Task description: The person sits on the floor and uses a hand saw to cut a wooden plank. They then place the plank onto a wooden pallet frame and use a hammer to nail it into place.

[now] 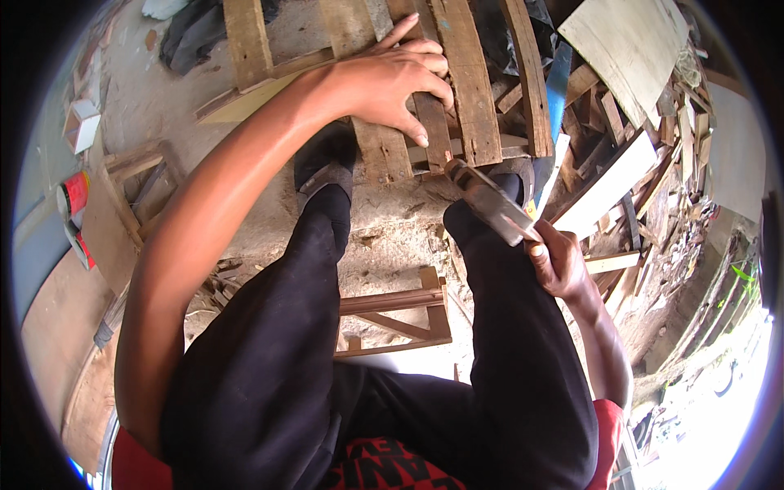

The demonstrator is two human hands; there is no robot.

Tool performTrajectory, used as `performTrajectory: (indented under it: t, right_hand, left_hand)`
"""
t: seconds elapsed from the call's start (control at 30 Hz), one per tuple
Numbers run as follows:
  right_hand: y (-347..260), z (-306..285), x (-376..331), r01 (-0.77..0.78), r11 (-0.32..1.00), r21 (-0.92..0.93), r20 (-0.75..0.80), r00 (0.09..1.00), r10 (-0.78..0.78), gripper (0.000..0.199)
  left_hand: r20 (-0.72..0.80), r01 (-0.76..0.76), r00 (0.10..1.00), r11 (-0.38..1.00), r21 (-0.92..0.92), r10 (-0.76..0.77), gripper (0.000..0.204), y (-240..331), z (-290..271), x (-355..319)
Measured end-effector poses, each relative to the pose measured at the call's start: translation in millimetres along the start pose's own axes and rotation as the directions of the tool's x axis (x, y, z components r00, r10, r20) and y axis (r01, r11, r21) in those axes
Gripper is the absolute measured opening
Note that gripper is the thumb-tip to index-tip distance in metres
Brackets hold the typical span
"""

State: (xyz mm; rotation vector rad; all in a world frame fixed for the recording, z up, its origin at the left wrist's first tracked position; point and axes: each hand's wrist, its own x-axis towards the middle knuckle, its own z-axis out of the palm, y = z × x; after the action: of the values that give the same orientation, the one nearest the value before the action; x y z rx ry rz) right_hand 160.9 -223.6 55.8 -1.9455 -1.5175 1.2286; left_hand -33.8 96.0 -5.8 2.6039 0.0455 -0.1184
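Rough, weathered wooden slats (457,90); dull grey metal hammer head (488,202); matt black cloth trousers (269,343); gritty concrete floor (392,229).

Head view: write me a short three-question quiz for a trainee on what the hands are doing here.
1. True or false: the left hand lies flat on the wooden slats of the pallet-like frame.
2. What does the right hand hold? A) a paintbrush B) a hammer C) a tape measure
3. Fill in: the hammer's head sits near the lower ends of the slats, just in front of the person's ____ shoe.

Key: 1 true. 2 B; the hand is closed round the handle and the metal head points toward the slats. 3 right; the left shoe stands against the frame under the left forearm.
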Motion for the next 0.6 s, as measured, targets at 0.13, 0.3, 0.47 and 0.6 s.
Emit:
performTrajectory:
  t: [0.13,0.3,0.47,0.6]
  right_hand:
    - [-14,-3,2,-0.024,0.998,-0.058,0.033,0.999,0.026,0.056]
    - [-27,-10,-11,0.235,0.971,-0.05,-0.022,0.971,-0.236,0.046]
    - [-7,0,5,-0.15,0.985,-0.082,0.065,0.986,0.156,0.047]
    - [7,4,-19,-0.052,0.991,-0.126,-0.009,0.999,0.051,0.052]
  left_hand:
    - [0.031,0.015,0.999,1.0,-0.003,-0.015,0.06,1,-3,1]
    - [0.057,0.041,0.998,0.999,-0.029,-0.039,0.054,7,-10,2]
    - [0.106,0.062,0.993,0.996,-0.067,-0.055,0.056,9,-15,4]
    - [0.069,0.053,0.996,0.997,-0.051,-0.05,0.056,7,-10,2]
